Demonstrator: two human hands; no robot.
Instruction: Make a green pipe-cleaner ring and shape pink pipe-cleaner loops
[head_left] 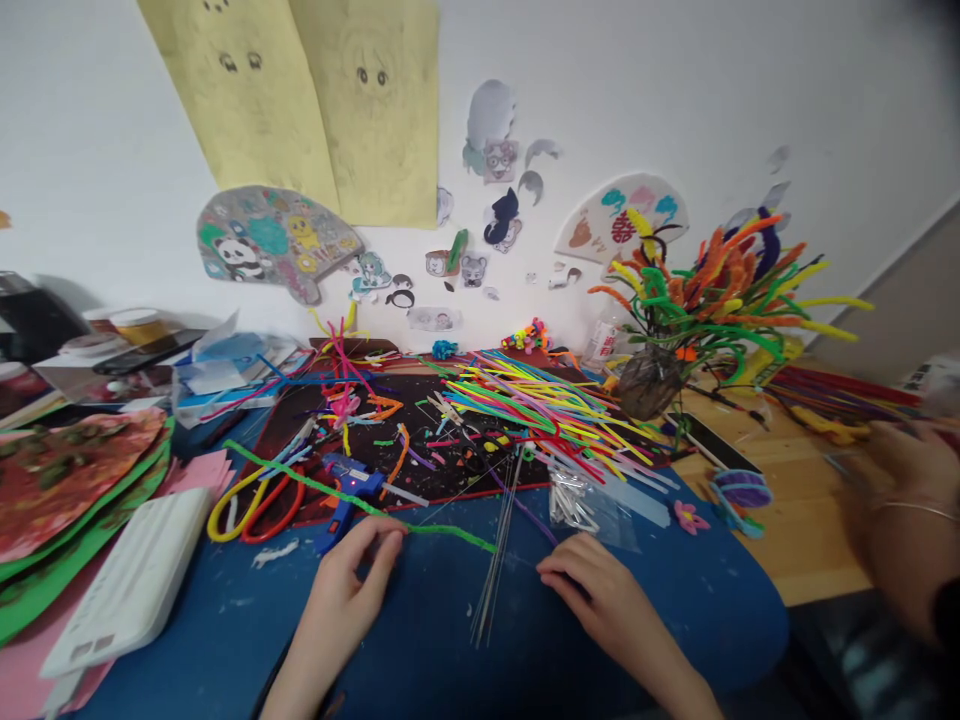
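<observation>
Lightly pinched, as far as I can judge, between the thumb and forefinger of the left hand (346, 585), a green pipe cleaner (450, 537) lies flat on the blue mat (225, 620). From the grip it runs away up and to the left past a blue glue gun (343, 492). A shorter length runs to the right, and its tip touches a bundle of thin wires (491, 570).

The right hand (596, 585) rests palm down just beyond those wires, with its fingers curled on the mat. I cannot tell whether it grasps one of the fine strands or nothing at all.

The work looks barely begun. The green stem is whole and straight, with no bend, no cut and no wire wound onto it. Whatever shaping it is to get is all left to do.

Close to the left of the grip lie scissors (255, 505) with yellow and red handles. Further that way and nearer the person is a white plastic case (127, 590). Past the grip, a black board (300, 420) is strewn with short coloured offcuts, and beyond the wires a heap of pipe cleaners (540, 400) spreads in many colours. A clear bag of small silvery pieces (577, 505) sits just beyond the right hand.

Well off to the right, a dark vase (649, 382) holds bent orange, green and yellow stems. At the far right edge another person's hand (896, 500), blurred and wearing a thin bracelet, rests on the wooden table (795, 540).
</observation>
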